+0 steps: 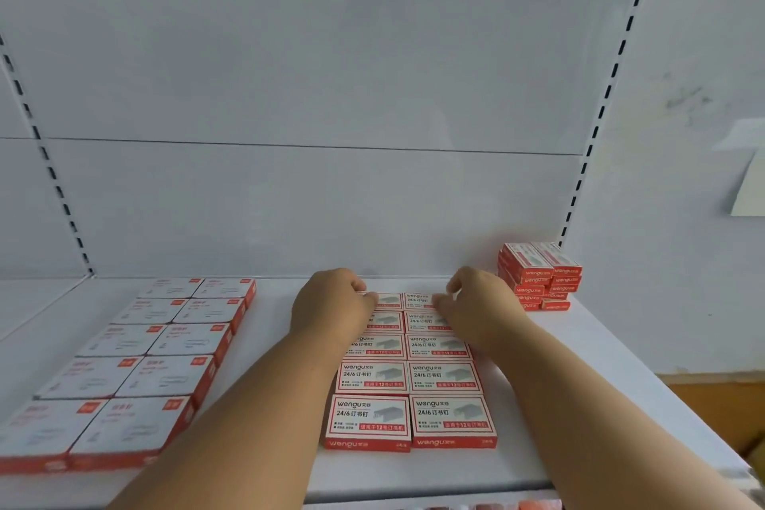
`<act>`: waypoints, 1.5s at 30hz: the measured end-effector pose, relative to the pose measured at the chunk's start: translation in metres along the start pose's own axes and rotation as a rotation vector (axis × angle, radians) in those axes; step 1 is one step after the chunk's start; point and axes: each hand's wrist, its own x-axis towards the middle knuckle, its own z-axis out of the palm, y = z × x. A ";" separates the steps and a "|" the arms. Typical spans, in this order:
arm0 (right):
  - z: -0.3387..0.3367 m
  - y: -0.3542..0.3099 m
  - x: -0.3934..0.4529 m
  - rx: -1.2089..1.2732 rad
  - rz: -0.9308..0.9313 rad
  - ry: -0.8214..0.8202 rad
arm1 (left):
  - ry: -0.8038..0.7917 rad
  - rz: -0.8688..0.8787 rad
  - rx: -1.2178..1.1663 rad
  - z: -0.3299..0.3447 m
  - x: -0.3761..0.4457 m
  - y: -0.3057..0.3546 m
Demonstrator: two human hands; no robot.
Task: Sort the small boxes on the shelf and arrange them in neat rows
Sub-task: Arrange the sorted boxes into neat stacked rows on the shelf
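On the white metal shelf (265, 468), at the left, lies a block of flat white cardboard boxes with red edges and small red corner labels (136, 360), two columns wide and five rows deep, running from the near edge toward the back panel and packed edge to edge; it lies well apart from both hands. In the middle sits the grid of small white-and-red staple boxes printed "wengu 24/6" (410, 381), also two columns wide and laid flat, label up, five rows visible from near to far. The left hand (331, 308) rests at the far left corner of this grid with its fingers curled, the fingertips touching the left staple box of the farthest row (387, 299); whether it truly pinches that box or only presses on it cannot be told. The right hand (480, 308) lies over the far right corner, fingers bent and thumb drawn in toward the right staple box of the farthest row (418, 298), covering part of the second row beneath it; its hold is likewise unclear. Both forearms cross the near rows' outer sides. At the far right, against the back panel (314, 199), stands a stack of red staple boxes (538, 277), several layers high and slightly askew, near the right hand but not touching it.
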 end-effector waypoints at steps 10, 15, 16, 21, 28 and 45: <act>-0.010 -0.006 -0.016 0.011 -0.086 0.150 | 0.088 0.067 -0.092 -0.011 -0.015 0.009; -0.031 0.008 -0.024 0.031 -0.149 0.247 | 0.050 0.309 -0.081 -0.027 -0.028 0.032; -0.035 0.013 -0.025 0.041 -0.164 0.269 | 0.023 0.347 -0.081 -0.029 -0.031 0.040; -0.061 0.046 -0.023 0.097 -0.172 0.386 | -0.055 0.457 -0.067 -0.028 -0.044 0.087; -0.085 0.094 0.005 0.176 -0.006 0.345 | -0.216 0.338 -0.182 0.005 -0.040 0.158; -0.097 0.129 0.024 0.412 0.018 -0.045 | -0.121 -0.120 -0.452 0.037 -0.030 0.189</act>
